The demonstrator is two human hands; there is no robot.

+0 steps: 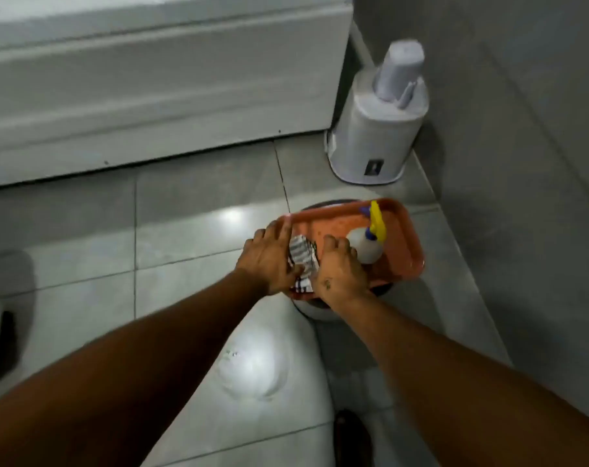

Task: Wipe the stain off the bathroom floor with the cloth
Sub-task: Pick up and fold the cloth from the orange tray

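**A:** Where's the cloth (pixel 301 261) now?

**B:** On the near left corner of the orange tray (pixel 333 220), which sits on a round stool (pixel 311 310) by the wall. It's a striped rag, bunched up between both hands.

**A:** Are they holding it?

**B:** The left hand (pixel 269 256) lies flat with its fingers (pixel 283 230) spread, thumb against the cloth's edge, more pressing than gripping. The right hand (pixel 340 271) is curled over the other side; whether its fingers (pixel 335 244) have pinched the fabric I cannot tell, since they curl out of sight.

**A:** So how should the pick-up go?

**B:** I'd gather the whole bundle into one hand, closing the fingers round the middle so no corner trails. The spray bottle (pixel 367 246) lies on its side just beside the right hand, so lift straight up and towards the body instead of sweeping sideways, or it may roll. Keeping the left hand on the tray rim would steady it, since the tray overhangs the stool.

**A:** And the stain?

**B:** I can't pick one out on the floor (pixel 185 237); the bright patches on the tiles look like reflections. Best to fold the cloth into a flat pad before kneeling to wipe.
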